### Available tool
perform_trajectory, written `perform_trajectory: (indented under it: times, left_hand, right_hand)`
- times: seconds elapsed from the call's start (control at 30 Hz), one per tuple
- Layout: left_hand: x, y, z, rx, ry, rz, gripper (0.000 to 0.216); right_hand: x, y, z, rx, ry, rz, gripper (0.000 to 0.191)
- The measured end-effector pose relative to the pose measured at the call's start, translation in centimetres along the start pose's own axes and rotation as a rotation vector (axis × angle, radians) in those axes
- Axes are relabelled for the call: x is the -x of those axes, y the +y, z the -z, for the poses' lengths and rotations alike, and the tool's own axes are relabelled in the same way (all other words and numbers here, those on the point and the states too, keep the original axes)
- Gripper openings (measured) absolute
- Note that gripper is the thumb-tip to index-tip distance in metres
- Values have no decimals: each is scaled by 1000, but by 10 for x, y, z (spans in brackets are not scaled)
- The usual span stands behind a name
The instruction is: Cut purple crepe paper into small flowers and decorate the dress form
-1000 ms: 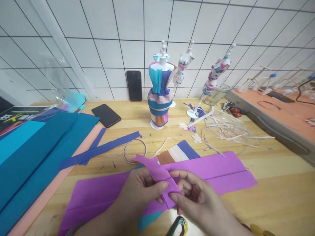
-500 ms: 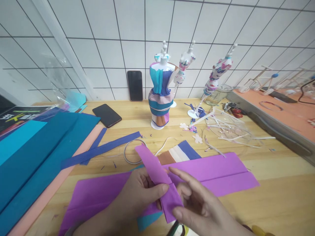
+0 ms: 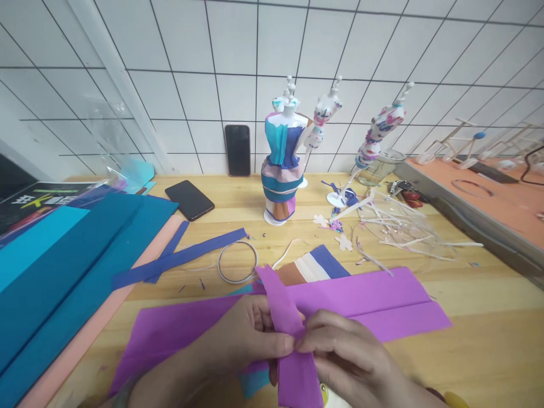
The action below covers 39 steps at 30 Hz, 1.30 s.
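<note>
A narrow purple crepe paper strip [image 3: 283, 306] is held upright between my two hands, above the table. My left hand [image 3: 250, 334] pinches it from the left, thumb in front and fingers behind. From the right, my right hand [image 3: 344, 351] grips its edge with thumb and fingertips close to the left thumb. Beneath lies a wide purple crepe sheet [image 3: 395, 303] with a lengthwise crease, partly hidden by my hands. A piece of blue paper [image 3: 255, 382] shows under my left hand. Below the right hand, a small yellow-rimmed item [image 3: 324, 392] is mostly covered.
A miniature dress form [image 3: 283, 164] in coloured paper stands at the back, with other small forms [image 3: 382, 127] behind and right. Two phones [image 3: 190, 200], a metal ring [image 3: 238, 262], blue strips [image 3: 178, 258], teal paper [image 3: 89, 255] and white scraps [image 3: 403, 226] lie around.
My right hand's fingers have closed in toward the left thumb on the strip. The strip's folded lower part now hangs longer and lower. The view has shifted slightly.
</note>
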<state>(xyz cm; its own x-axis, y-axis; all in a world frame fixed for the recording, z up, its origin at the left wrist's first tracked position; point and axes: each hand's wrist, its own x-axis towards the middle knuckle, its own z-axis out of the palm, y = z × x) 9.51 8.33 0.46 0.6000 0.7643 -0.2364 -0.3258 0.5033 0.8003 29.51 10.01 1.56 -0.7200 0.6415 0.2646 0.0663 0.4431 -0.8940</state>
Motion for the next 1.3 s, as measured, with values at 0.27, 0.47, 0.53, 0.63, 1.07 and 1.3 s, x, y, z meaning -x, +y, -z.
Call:
perform_trajectory:
  times: [0.27,0.47,0.53,0.63,1.07,1.3]
  left_hand:
    - [-1,7,-7,-7,27,-1,28]
    - [-3,-1,-1,41,-18,-16,34]
    - [-3,-1,0,35,6,-23,33]
    - [-3,1,-3,12,30,-42,29]
    - [-1,-1,-4,-202,367,-46,23]
    - [-1,-1,-4,-90,316,-19,35]
  right_hand:
    - [-3,-1,-1,2,40,25,25]
    - [-2,2,-2,-17,46,29,34]
    - [-1,4,-2,-28,37,10,36]
    - [-2,6,-2,-41,44,-27,34]
    - [-3,-1,-8,-115,73,-307,24]
    - [-1,4,-11,-88,89,-381,27]
